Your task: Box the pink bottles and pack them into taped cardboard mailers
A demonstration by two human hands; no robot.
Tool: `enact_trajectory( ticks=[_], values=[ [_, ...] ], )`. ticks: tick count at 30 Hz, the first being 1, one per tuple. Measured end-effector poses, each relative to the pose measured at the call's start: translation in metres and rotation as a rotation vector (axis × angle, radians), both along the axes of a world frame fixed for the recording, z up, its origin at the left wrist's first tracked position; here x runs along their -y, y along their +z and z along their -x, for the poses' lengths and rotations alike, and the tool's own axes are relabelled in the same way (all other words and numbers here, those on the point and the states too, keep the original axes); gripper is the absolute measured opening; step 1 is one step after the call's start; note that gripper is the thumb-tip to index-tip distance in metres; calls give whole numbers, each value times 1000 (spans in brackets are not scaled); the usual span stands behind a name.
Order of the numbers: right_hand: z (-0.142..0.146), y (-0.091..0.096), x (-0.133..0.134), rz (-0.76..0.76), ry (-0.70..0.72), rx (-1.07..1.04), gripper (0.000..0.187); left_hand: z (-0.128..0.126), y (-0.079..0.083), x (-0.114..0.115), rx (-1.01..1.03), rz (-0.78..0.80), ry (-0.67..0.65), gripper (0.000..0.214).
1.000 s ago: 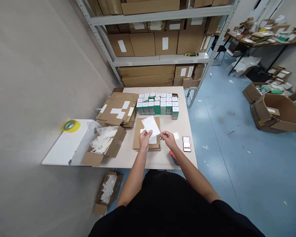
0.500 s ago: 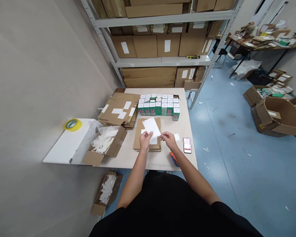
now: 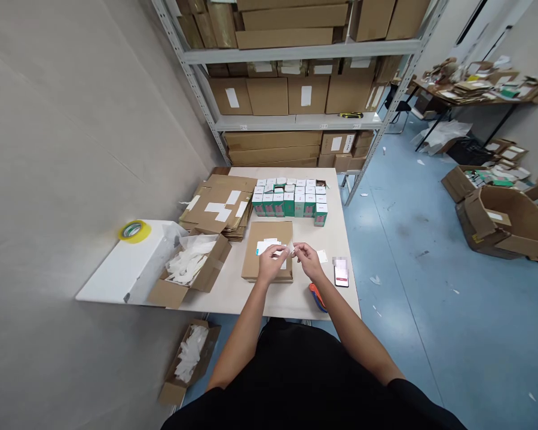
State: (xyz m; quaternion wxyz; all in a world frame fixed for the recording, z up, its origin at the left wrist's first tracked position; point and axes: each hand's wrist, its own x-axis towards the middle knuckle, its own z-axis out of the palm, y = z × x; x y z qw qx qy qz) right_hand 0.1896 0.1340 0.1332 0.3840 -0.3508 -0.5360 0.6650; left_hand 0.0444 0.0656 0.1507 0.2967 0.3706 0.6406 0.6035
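Cardboard box (image 3: 269,232), where's it at?

Lying flat on the tabletop (image 3: 291,301), in front of those green-and-white boxes (image 3: 289,205). Bit of white paper (image 3: 265,245) on top.

Cool, and the hands?

Left hand (image 3: 271,263) is over it, right hand (image 3: 308,260) just past its right edge, both pinching a thin whitish piece (image 3: 291,248). Too small to make out tbh.

Two hands (image 3: 272,263), one flat brown carton (image 3: 273,232), one smartphone (image 3: 341,276), one orange-and-blue object (image 3: 317,297) and more than a dozen green-and-white boxes (image 3: 289,206) gather at one bench (image 3: 336,230); two open cartons (image 3: 217,263) hold white scraps, joined by one flattened-cardboard stack (image 3: 213,192), one yellow tape roll (image 3: 140,236) and one yellow-and-black utility knife (image 3: 351,115).
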Motion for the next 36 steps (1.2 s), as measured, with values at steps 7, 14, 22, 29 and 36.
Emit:
enact_trajectory(
  ticks=[7, 14, 22, 29, 36],
  values=[
    [3, 1, 3, -46, 20, 12, 35, -3, 14, -4, 33, -46, -56, 22],
    [8, 2, 5, -28, 17, -18, 35, 2, 9, -3, 95, -67, 2, 23],
    [15, 3, 8, -32, -48, -26, 38, -6, 6, 0, -11, -64, -77, 32],
    [18, 1, 15, -27, -18, -34, 32, 5, 0, 6, 44, -68, -12, 27],
    [27, -15, 20, 101, -39, -61, 32, 9, -13, 18, 75, 0, 150, 30]
  ],
)
